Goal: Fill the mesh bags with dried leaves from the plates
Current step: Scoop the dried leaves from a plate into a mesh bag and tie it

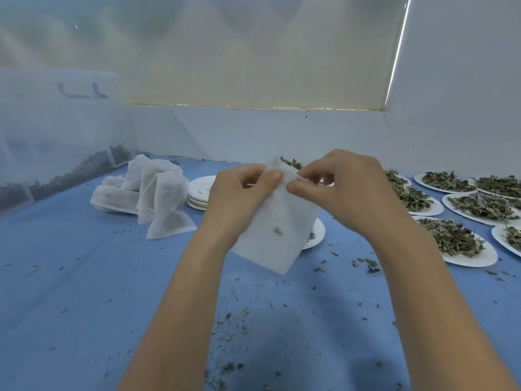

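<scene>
White mesh bag (277, 221), flat, one leaf fleck inside, top edge pinched in left hand (239, 198) and right hand (342, 190) grips

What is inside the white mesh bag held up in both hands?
Through the mesh bag, pinched at its top by the left hand and right hand, one small dark leaf scrap shows. Fingers cover the bag's mouth.

I see soft, cool, bluish light, fairly even and a bit dim. A thin bright strip of glare (397, 49) runs down the upper right, beside the pale backlit panel (253, 52). My forearms throw faint, diffuse shadows on the blue tabletop (70, 277). The wide lens bends straight lines near the edges. The translucent bin (53, 131) at left looks hazy, and the corners go soft.
</scene>
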The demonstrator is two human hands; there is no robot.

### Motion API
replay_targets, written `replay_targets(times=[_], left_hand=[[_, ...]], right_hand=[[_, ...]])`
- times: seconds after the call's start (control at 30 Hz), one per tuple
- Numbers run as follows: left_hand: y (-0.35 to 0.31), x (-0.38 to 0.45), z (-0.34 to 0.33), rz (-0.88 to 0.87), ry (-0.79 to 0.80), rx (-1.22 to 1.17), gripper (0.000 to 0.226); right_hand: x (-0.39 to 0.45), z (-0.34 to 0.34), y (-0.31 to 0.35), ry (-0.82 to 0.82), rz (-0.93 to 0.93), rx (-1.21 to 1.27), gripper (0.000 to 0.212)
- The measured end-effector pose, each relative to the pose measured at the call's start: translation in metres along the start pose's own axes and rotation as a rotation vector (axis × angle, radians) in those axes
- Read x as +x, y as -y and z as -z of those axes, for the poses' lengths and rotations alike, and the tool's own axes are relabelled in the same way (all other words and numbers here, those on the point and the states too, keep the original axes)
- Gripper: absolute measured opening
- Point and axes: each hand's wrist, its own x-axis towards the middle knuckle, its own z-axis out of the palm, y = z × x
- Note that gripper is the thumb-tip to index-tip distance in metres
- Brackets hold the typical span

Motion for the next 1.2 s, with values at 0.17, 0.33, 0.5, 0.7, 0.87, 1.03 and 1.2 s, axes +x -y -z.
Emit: replay_targets(times=[0.17,0.33,0.5,0.7,0.87,1.03,1.2], left_hand=[[-0.003,0.0,-0.004,-0.092,-0.042,0.079,0.01],[-0.005,-0.001,-0.005,-0.155,-0.084,0.091,0.013],[-0.006,-0.001,-0.004,-0.205,-0.046,0.226,0.013],[-0.012,-0.002,0.001,-0.282,0.018,0.289,0.011],[-0.016,-0.003,-0.005,-0.306,-0.01,0.297,0.009],[-0.016,-0.005,-0.007,-0.342,-0.041,0.262,0.01],[-0.013,-0.004,-0.008,-0.363,-0.042,0.242,0.01]], right_hand=[[-0.002,-0.003,0.006,0.04,-0.031,0.153,0.01],[-0.002,-0.003,0.006,0.166,-0.096,0.266,0.013],[-0.003,-0.006,0.004,0.213,-0.113,0.286,0.023],[-0.004,0.002,0.002,0.253,-0.101,0.418,0.02],[-0.005,0.001,0.001,0.344,-0.147,0.468,0.023],[-0.006,0.001,-0.004,0.353,-0.182,0.601,0.018],[-0.007,-0.006,0.0,0.372,-0.192,0.743,0.027]])
